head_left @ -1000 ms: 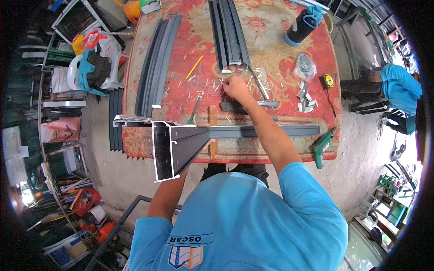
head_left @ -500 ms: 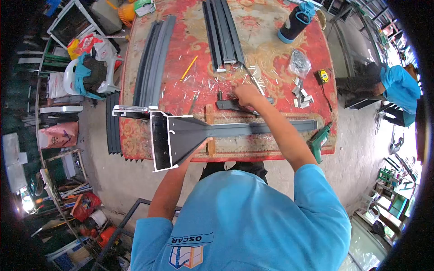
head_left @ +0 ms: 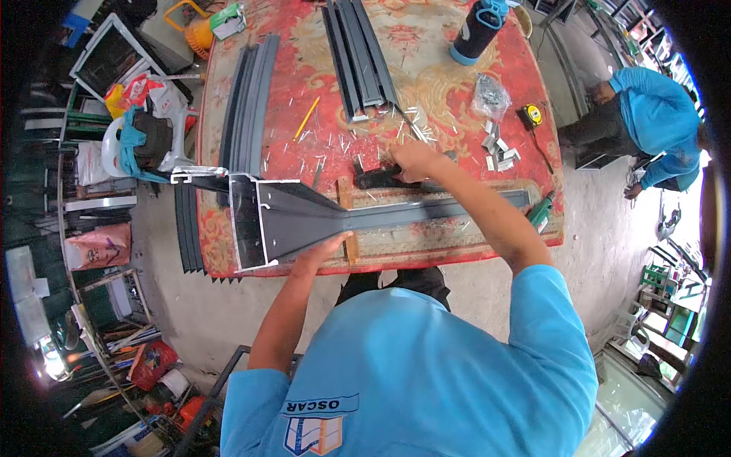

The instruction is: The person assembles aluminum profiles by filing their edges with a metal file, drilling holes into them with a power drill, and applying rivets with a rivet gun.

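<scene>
A long grey metal profile lies across the near side of the table, its hollow end towards the camera on the left. My left hand holds it along its near edge, the palm side hidden. Beyond the profile, my right hand is closed around a black hammer-like tool, fingers partly hidden. A wooden strip crosses under the profile. Small white slivers lie scattered around a thin metal rod just past my right hand.
More grey profiles lie on the left and at the far middle. A yellow pencil, bottle, plastic bag, metal pieces, tape measure and green drill lie around. A co-worker bends at right.
My right hand has come down onto the black tool and taken hold of it. The profile's near end sits slightly further left in view. The co-worker has shifted and bent forward.
</scene>
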`<state>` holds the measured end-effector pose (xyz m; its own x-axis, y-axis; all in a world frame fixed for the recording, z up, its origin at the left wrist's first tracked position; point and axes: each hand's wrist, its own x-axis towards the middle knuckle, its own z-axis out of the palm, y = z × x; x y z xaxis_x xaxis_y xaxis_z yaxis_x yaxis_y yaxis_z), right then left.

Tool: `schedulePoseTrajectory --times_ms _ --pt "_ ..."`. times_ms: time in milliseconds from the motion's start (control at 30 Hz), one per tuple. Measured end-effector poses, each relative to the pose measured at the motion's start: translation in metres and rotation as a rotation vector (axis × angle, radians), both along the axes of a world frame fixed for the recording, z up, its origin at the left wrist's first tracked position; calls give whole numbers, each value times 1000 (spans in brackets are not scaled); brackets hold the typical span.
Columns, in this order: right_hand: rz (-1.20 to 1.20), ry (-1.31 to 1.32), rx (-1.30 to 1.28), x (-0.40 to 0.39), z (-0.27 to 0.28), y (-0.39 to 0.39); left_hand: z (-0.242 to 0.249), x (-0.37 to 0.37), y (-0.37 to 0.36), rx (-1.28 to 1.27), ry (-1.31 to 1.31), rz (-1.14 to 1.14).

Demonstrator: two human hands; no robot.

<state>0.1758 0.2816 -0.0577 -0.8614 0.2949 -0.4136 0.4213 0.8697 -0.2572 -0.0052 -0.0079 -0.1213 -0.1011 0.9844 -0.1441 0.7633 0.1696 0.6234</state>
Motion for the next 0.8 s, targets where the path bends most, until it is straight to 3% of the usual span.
schedulePoseTrajectory --times_ms 67,167,233,333,433,500,567,667,733,800 --pt "-62 51 -49 0 8 -4 -5 -1 -3 39 5 -3" --pt "41 -62 25 0 20 -6 -1 0 3 27 -113 32" --pt "-115 149 35 9 31 -14 -2 1 2 4 -72 43" --pt "-68 244 161 17 39 -17 -6 -1 2 -29 -38 56" --pt "-218 144 164 15 78 -26 -15 -2 3 -34 -42 83" --pt "-196 155 142 23 76 -25 -12 0 1 -29 -31 89" --pt "-163 174 136 25 78 -14 -3 -1 7 163 21 38" --pt "-181 115 164 27 77 -16 -15 -1 -1 109 -10 55" --pt "-131 216 208 31 62 -7 -12 -3 3 126 0 54" --pt "-133 227 209 31 56 -4 -8 -3 3 -4 -45 45"
